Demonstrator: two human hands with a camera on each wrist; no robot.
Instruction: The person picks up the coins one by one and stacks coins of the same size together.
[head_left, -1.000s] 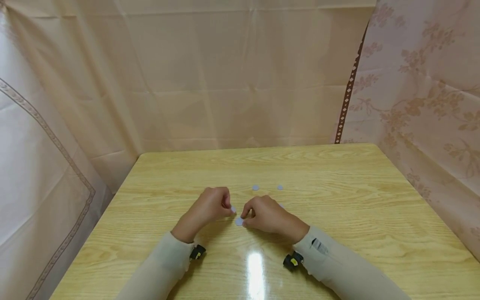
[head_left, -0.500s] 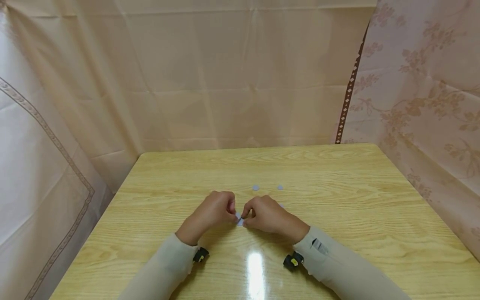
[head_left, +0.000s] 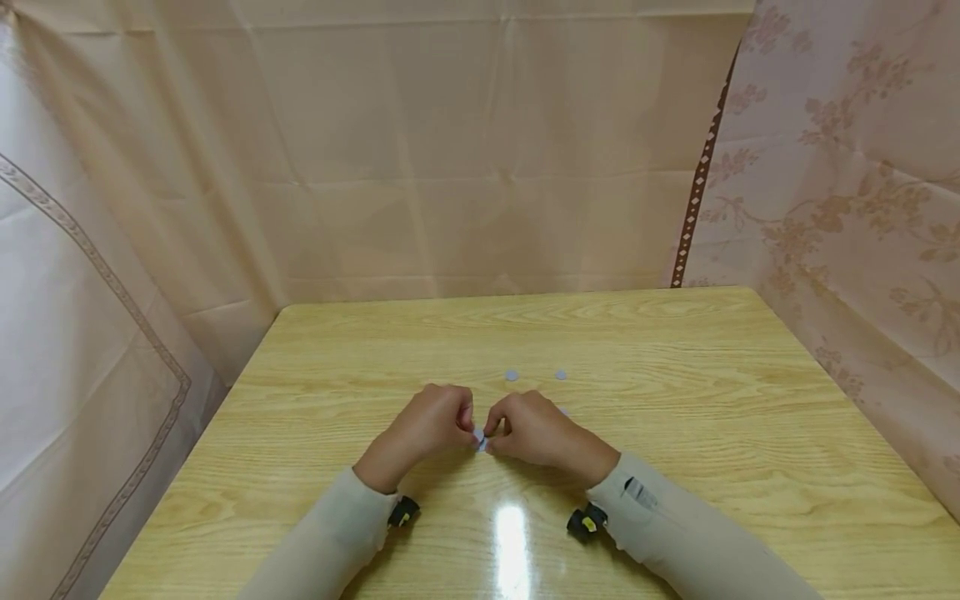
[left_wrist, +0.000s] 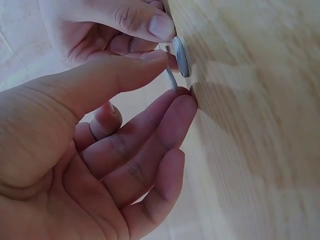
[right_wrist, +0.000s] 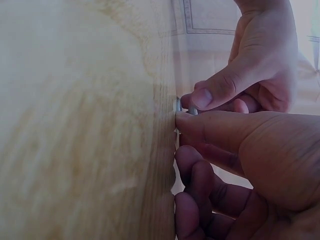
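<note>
Between thumb and fingertips, my left hand (head_left: 431, 427) pinches a thin, silvery-grey coin (left_wrist: 171, 79) on edge, tilted. Right beside it, my right hand (head_left: 534, 430) grips a second silvery-grey coin (left_wrist: 181, 56) by its sides, flat and low at the table surface. In the head view the two coins overlap between the fingertips of both hands. A dark line along the rim of the right hand's coin shows in the left wrist view. From the right wrist, my own thumb and fingers largely cover both coins.
Beyond the hands, two more coins lie apart on the wooden table (head_left: 360, 342): one to the left (head_left: 512, 375), one to the right (head_left: 560, 375). A third coin (head_left: 564, 411) peeks out behind my right hand. Cloth curtains (head_left: 480, 150) stand around the table.
My left hand has moved right and slightly toward me, bringing its coin over to the one at my right fingertips. The right hand stays in place.
</note>
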